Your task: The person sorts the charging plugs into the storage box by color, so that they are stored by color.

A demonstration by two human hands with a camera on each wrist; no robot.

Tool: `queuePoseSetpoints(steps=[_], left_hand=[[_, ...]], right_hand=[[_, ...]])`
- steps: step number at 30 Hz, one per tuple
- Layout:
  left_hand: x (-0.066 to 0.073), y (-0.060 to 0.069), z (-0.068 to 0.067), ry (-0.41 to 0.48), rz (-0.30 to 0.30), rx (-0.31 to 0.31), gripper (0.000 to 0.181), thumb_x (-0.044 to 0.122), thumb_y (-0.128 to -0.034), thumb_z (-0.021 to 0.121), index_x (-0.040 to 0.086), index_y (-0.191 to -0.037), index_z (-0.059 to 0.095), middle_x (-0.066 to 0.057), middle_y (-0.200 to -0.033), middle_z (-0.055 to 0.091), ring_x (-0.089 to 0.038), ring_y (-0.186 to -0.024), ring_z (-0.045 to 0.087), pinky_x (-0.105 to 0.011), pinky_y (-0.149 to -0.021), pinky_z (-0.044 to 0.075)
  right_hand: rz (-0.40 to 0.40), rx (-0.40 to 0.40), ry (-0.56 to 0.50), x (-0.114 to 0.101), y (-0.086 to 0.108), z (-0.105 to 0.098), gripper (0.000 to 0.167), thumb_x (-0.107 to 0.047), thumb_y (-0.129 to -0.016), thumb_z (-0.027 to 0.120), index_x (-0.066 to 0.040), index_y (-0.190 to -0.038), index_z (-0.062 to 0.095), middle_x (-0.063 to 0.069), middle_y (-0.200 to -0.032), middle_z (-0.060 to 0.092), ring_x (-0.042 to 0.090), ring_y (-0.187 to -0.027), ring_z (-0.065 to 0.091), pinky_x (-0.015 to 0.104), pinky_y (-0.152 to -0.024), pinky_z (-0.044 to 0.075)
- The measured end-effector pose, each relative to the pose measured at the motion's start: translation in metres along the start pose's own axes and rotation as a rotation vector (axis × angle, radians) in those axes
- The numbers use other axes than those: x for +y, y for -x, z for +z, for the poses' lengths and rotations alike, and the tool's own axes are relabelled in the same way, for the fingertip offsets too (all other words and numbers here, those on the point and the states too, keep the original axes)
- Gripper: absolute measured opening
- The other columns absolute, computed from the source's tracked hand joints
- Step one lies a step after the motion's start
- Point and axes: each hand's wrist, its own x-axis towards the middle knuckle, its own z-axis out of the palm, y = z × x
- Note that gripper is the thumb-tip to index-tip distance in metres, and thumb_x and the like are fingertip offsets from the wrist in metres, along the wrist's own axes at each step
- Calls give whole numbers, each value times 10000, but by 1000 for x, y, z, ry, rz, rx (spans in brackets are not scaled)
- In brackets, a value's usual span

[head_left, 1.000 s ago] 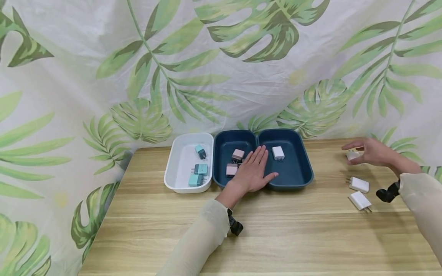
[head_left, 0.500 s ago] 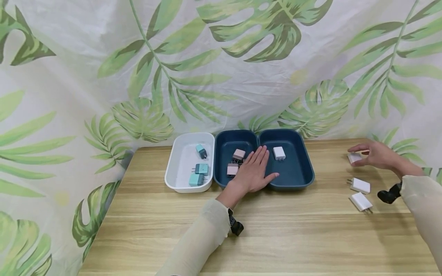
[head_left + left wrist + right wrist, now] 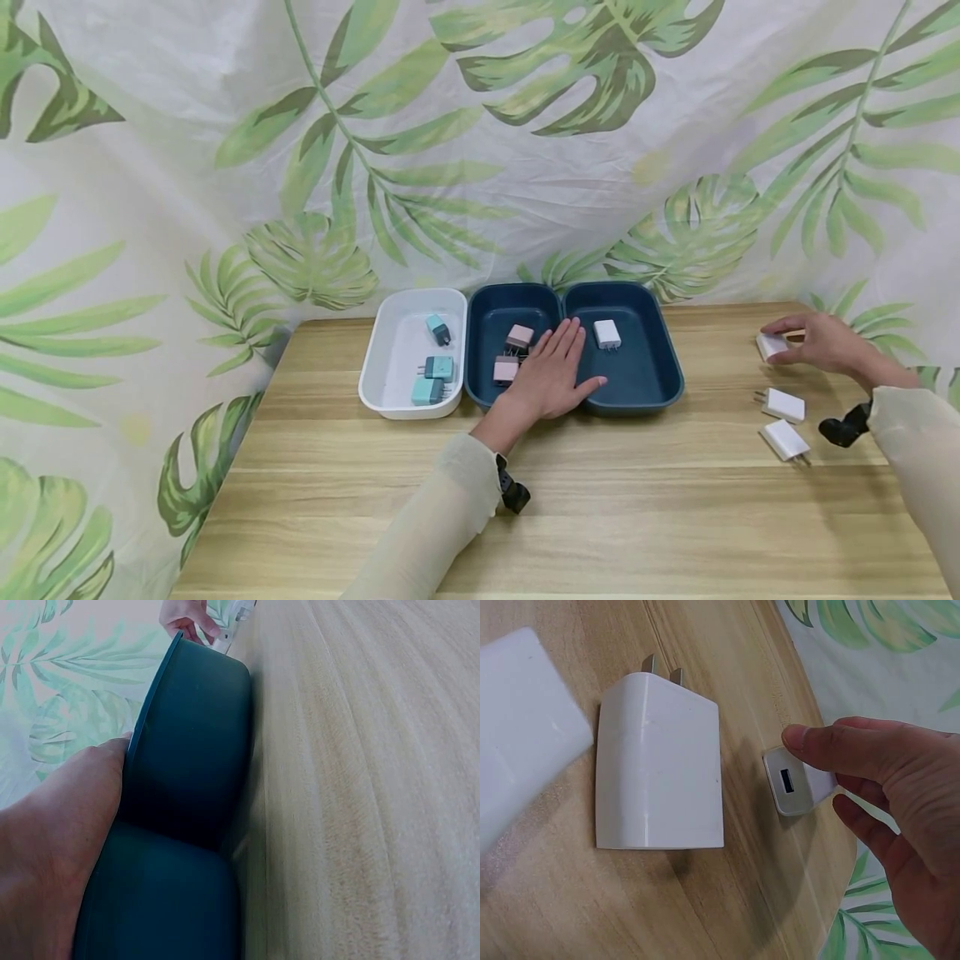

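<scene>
My left hand (image 3: 546, 375) lies with straight fingers across the adjoining rims of two dark blue trays. The left blue tray (image 3: 491, 302) holds pink plug chargers (image 3: 506, 369), some partly hidden by the hand. In the right blue tray (image 3: 637, 367) sits one white charger (image 3: 607, 334). At the table's far right, my right hand (image 3: 828, 342) pinches another white charger (image 3: 770, 345) between thumb and fingers. The right wrist view shows the thumb on that charger (image 3: 787, 784), whose USB port faces the camera; the fingertips behind it are partly hidden.
Two more white chargers, the upper one (image 3: 783, 405) and the lower one (image 3: 784, 439), lie on the wooden table (image 3: 600, 508) nearer me. A white tray (image 3: 382, 367) with three teal chargers (image 3: 439, 367) stands left of the blue trays. A leaf-patterned cloth (image 3: 480, 167) hangs behind.
My right hand has come down at the far charger, and its thumb and fingers have closed on it. The left hand has stayed on the trays.
</scene>
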Motion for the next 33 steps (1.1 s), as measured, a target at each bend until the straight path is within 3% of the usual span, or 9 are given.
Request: queuePoseSetpoints(steps=[6, 11, 19, 22, 33], left_hand=[[-1, 0, -1, 9, 3, -8, 910, 714, -1075, 277, 95, -1714, 87, -57, -1796, -15, -190, -1648, -55, -415, -1334, 38], [-1, 0, -1, 16, 6, -8, 910, 716, -1075, 265, 95, -1714, 79, -66, -1797, -2, -187, -1648, -64, -415, -1335, 39], [0, 1, -1, 8, 3, -8, 899, 712, -1077, 265, 119, -1715, 42, -60, -1797, -3, -188, -1648, -58, -411, -1334, 31], [0, 1, -2, 8, 4, -9, 896, 709, -1078, 267, 122, -1715, 36, -62, -1797, -1, -189, -1648, -55, -413, -1334, 35], [0, 0, 1, 13, 1, 4, 906, 714, -1074, 283, 99, -1715, 103, -59, -1797, 22, -179, -1647, -49, -401, -1332, 22]], right_hand=[[4, 4, -15, -2, 2, 3, 506, -170, -795, 951, 36, -1217, 762, 277, -1215, 733, 334, -1010, 705, 216, -744, 546], [-7, -1, -10, -4, 5, 4, 513, -189, -784, 960, 34, -1203, 766, 260, -1205, 737, 240, -1012, 694, 305, -822, 601], [-95, 57, 0, -2, 8, 11, 465, -121, -730, 982, 22, -1130, 792, 224, -1126, 762, -16, -946, 637, 230, -787, 597], [-136, 76, 20, -1, 8, 14, 451, -85, -704, 990, 17, -1099, 798, 196, -1095, 769, -1, -944, 638, 246, -782, 608], [-141, 78, 32, -2, 9, 16, 465, -76, -699, 990, 28, -1107, 792, 198, -1084, 763, 30, -937, 631, 275, -765, 606]])
